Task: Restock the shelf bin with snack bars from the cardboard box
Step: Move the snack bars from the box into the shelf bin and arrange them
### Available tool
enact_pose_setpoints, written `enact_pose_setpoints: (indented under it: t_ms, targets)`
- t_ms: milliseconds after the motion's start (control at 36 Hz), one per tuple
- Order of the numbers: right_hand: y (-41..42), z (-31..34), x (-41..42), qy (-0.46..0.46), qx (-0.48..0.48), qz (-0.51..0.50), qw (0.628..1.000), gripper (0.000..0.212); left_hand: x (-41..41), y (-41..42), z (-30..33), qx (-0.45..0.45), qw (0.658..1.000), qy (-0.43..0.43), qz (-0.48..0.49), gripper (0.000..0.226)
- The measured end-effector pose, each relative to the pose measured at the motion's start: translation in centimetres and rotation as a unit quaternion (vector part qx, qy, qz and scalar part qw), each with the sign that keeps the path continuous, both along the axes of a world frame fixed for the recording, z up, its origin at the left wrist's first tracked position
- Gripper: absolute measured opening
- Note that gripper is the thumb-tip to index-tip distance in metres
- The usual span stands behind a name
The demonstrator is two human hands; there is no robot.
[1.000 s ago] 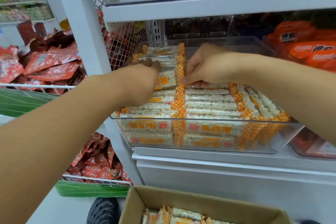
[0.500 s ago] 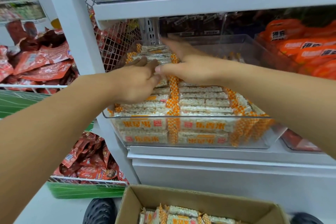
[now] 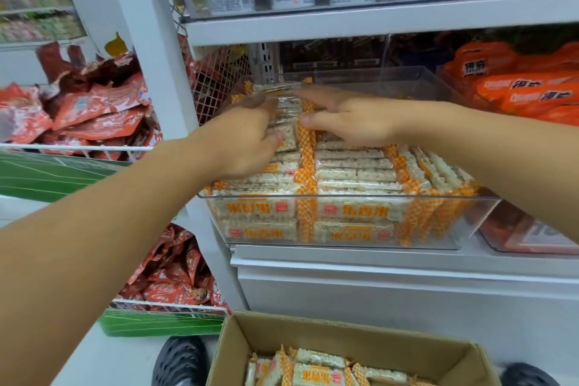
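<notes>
Fingers of our right hand point(image 3: 354, 119) now lie flat, spread over the white-and-orange wrapped snack bars point(image 3: 354, 166) mid-frame in the clear plastic shelf bin point(image 3: 344, 241); a second ago curled. Left hand point(image 3: 247, 141) grips bars. Levelling; brown cardboard box point(image 3: 360, 338), bottom, holds more.

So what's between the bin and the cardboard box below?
In the head view, only the white shelf front lies between the bin and the box.
</notes>
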State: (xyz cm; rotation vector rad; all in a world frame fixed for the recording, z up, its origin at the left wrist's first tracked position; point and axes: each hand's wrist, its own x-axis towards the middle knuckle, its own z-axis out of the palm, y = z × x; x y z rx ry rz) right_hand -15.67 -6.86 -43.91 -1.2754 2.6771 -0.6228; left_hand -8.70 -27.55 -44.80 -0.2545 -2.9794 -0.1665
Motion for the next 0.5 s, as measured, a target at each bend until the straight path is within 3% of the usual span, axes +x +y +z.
enact_pose_setpoints:
  t_ms: [139,222,278,333,417,444,500]
  targets:
    - [2.0,0.5,1.5,0.131,0.018,-0.001,0.991,0.070,1.5,0.1,0.0,-0.011,0.996,0.082,-0.026,0.053]
    - [3.2,0.3,4.0,0.261,-0.058,0.020,0.963,0.054,4.0,1.1,0.1,-0.014,0.988,0.144,-0.051,0.057]
    - [4.1,0.1,7.1,0.326,-0.135,0.023,0.935,0.034,6.4,2.3,0.2,0.005,0.974,0.212,-0.082,0.047]
    - [4.9,-1.1,10.8,0.358,-0.195,0.026,0.913,0.035,9.4,3.9,0.3,0.020,0.958,0.255,-0.130,0.034]
    - [6.2,-6.3,16.0,0.245,-0.221,0.045,0.943,0.040,13.0,5.6,-3.0,0.011,0.956,0.196,-0.216,0.028]
    - [6.6,-9.1,17.5,0.169,-0.185,0.041,0.967,0.039,14.0,6.3,-5.0,-0.015,0.960,0.133,-0.245,0.030]
    - [7.6,-15.5,20.0,-0.023,0.001,0.047,0.999,0.031,16.1,7.7,-10.2,-0.108,0.956,-0.068,-0.263,0.032]
